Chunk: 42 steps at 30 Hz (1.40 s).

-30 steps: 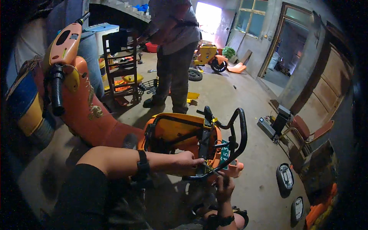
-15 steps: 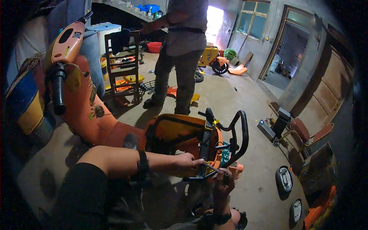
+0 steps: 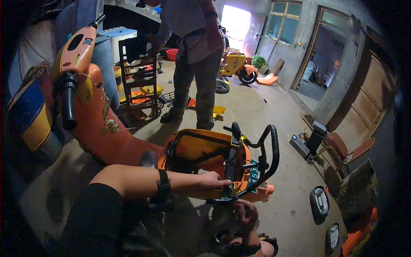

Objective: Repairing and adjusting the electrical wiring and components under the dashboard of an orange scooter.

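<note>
An orange electric scooter (image 3: pixel 141 147) stands in front of me with its seat off, showing a yellow-edged compartment (image 3: pixel 199 139). Across its rear run a dark metal crossbar (image 3: pixel 231 165) and a black tubular grab rail (image 3: pixel 274 154). My left hand (image 3: pixel 210 180) reaches over the compartment, its fingers closed at the lower end of the crossbar; what they pinch is hidden. Just below the rail, my right hand (image 3: pixel 246 214) is curled around the end of a thin, dark rod-like tool (image 3: pixel 235 195) that points up at the crossbar; its kind is unclear.
Another person (image 3: pixel 195 64) stands beyond the scooter, one arm at a dark wooden rack (image 3: pixel 139 77). A second scooter (image 3: pixel 239 68) is farther back. To the right are a chair (image 3: pixel 342 147), a metal box (image 3: pixel 299 145) and two pale-and-black parts, one a shell (image 3: pixel 320 202). Barrels (image 3: pixel 34 124) line the left.
My right hand has moved slightly down, and the thin tool now points more steeply. My left hand stays by the crossbar. The other person has straightened and shifted an arm.
</note>
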Motion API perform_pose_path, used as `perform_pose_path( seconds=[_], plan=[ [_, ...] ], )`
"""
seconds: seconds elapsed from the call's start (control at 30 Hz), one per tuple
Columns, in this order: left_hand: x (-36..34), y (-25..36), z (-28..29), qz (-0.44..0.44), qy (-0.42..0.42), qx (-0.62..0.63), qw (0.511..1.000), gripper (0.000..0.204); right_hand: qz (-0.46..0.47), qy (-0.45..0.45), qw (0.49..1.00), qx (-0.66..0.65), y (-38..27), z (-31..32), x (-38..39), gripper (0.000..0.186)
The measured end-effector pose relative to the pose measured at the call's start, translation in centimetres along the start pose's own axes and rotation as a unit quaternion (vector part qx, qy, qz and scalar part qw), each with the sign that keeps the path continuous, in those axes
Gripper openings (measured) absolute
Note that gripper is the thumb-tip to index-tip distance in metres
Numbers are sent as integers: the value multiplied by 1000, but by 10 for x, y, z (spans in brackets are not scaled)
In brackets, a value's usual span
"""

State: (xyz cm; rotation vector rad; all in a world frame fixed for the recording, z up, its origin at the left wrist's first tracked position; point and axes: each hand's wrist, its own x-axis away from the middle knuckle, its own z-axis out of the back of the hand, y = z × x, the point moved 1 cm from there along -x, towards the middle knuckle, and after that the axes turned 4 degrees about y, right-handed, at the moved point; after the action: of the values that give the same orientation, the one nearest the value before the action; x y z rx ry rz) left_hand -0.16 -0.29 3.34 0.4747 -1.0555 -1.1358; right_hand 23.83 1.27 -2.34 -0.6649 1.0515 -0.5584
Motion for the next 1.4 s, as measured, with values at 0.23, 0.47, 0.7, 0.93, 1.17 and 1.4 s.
perform_pose_path(
  seconds=[0.23, 0.47, 0.7, 0.93, 1.17, 1.4],
  plan=[
    [13, 9, -1, -13, 9, 20, 1000, 62, -222, 148, 949, -166, 16, -4, -16, 17],
    [-6, -8, -3, -24, 12, -30, 999, 64, -192, 162, 953, -169, -29, -12, -31, 13],
    [-3, -7, -3, -36, 16, -35, 999, 74, 189, -30, 981, 29, -26, -5, -19, 11],
    [18, 13, 0, 28, -10, 52, 998, 59, 124, -141, 982, 24, -40, -5, -16, 18],
    [6, 3, -7, 6, 15, 18, 1000, 67, -143, 42, 987, -61, 42, 5, -2, 18],
    [6, 0, -4, 24, 4, 13, 1000, 64, -253, 172, 908, -287, 8, -5, -33, 17]
  ],
)
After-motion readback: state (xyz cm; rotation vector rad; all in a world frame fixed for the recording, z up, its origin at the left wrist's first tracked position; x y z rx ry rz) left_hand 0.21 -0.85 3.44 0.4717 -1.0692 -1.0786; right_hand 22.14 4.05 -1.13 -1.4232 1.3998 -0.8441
